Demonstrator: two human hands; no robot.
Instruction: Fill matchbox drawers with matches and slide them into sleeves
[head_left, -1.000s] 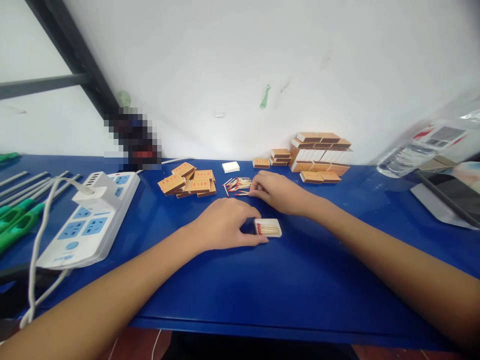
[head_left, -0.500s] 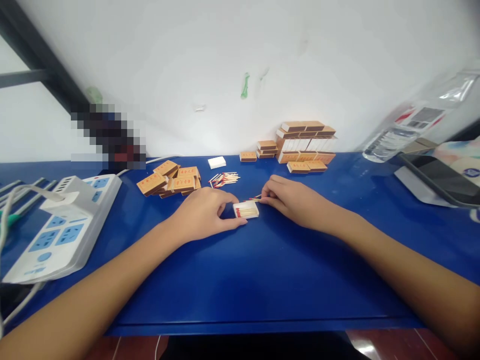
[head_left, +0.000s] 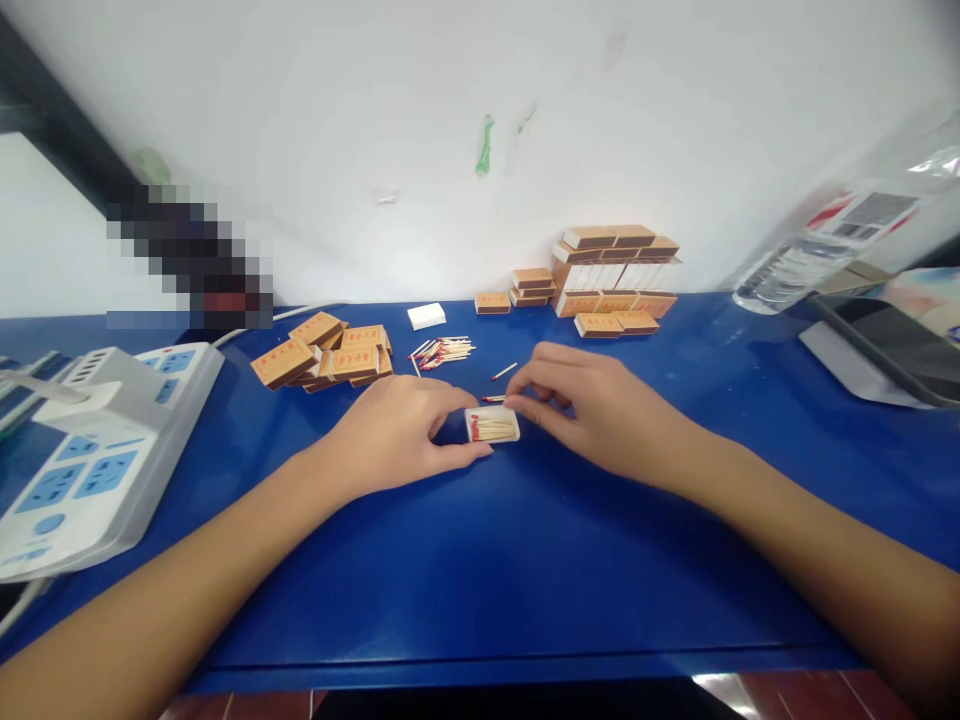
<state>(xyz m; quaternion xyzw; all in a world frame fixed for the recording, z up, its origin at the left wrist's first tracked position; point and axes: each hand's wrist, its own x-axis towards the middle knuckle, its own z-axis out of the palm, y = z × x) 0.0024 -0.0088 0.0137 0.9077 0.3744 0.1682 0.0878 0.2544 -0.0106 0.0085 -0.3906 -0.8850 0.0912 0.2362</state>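
A small white matchbox tray point(head_left: 493, 425) with red-tipped matches in it lies on the blue table point(head_left: 525, 560). My left hand point(head_left: 401, 430) grips the tray's left end between thumb and fingers. My right hand point(head_left: 592, 405) sits just right of the tray, its fingertips pinched on a match at the tray's far edge. One loose match point(head_left: 504, 371) lies a little beyond. A heap of loose matches point(head_left: 441, 350) lies farther back.
A pile of orange matchbox sleeves point(head_left: 322, 360) lies at back left, stacked matchboxes point(head_left: 611, 280) against the wall, a white tray point(head_left: 426, 316) between them. A power strip point(head_left: 82, 455) sits at left; a plastic bottle point(head_left: 817, 255) and a tablet point(head_left: 885, 350) at right.
My right hand came back from the match heap to the tray with a match. One match now lies loose beyond the tray. The view shifted right.
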